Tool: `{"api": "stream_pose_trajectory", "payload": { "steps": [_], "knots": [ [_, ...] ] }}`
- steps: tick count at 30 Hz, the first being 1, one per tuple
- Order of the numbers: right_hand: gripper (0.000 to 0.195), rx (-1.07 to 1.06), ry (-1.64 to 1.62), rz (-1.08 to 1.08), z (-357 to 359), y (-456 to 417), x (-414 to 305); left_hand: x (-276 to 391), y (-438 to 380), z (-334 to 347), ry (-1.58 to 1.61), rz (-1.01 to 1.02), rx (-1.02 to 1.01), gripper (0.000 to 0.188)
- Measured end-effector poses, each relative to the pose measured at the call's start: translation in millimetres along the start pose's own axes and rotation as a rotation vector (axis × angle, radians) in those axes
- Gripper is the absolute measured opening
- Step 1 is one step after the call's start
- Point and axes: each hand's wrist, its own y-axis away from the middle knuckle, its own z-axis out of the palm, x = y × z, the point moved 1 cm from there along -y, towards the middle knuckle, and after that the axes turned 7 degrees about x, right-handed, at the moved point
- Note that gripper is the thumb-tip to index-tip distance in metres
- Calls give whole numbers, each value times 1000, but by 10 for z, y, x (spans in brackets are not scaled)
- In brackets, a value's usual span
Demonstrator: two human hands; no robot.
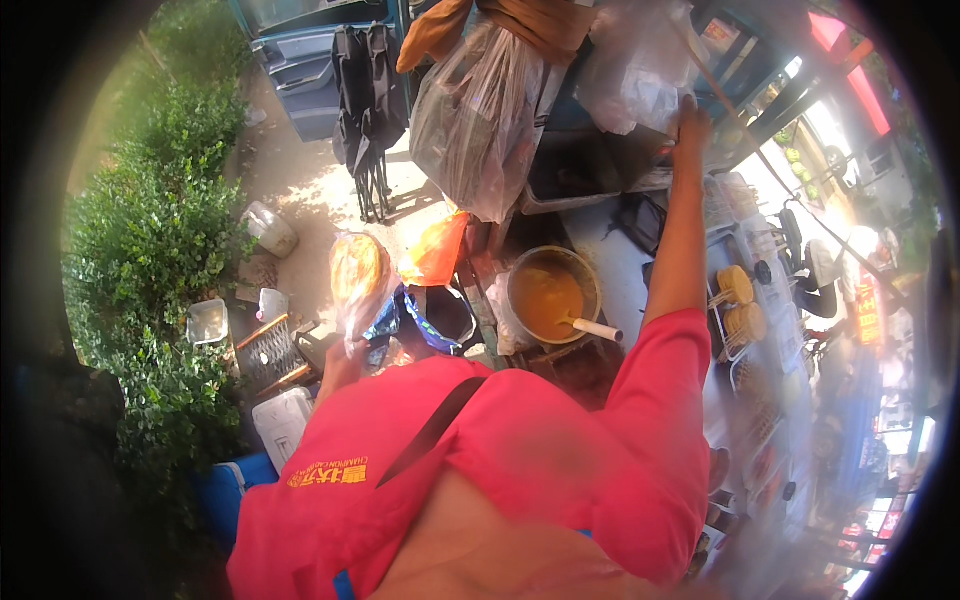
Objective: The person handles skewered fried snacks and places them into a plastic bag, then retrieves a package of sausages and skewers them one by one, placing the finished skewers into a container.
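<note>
My left hand [349, 360], partly hidden by my red sleeve, grips the gathered end of a clear plastic bag [361, 281] with golden-brown food inside. Stretched far forward, my right hand [691, 124] is at the lower right edge of a hanging bundle of clear plastic bags [634, 71]. Whether its fingers pinch the plastic I cannot tell. Between my arms stands a round pot [598, 277] of orange-brown liquid. A ladle with a pale handle [598, 329] leans over its rim. An orange plastic bag [435, 251] is just right of the held bag.
A large clear plastic bag [476, 120] hangs ahead, beside a folded black camp chair [367, 112]. Skewered round food [742, 322] and trays line the counter on my right. Green shrubs [150, 247], a white jug [270, 229] and a wire grill rack [274, 356] are leftward.
</note>
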Motion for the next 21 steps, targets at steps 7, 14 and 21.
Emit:
{"api": "stream_pose_trajectory", "payload": {
  "steps": [7, 14, 21],
  "knots": [
    [38, 68, 48, -169, -222, -290, 307, -110, -152, 124, 16, 51, -12, 25],
    [33, 236, 293, -491, -543, 94, -5, -97, -222, 198, 73, -16, -27, 21],
    [22, 128, 359, -478, -809, 570, -479, 256, -142, 153, 265, -94, -70, 17]
  ]
}}
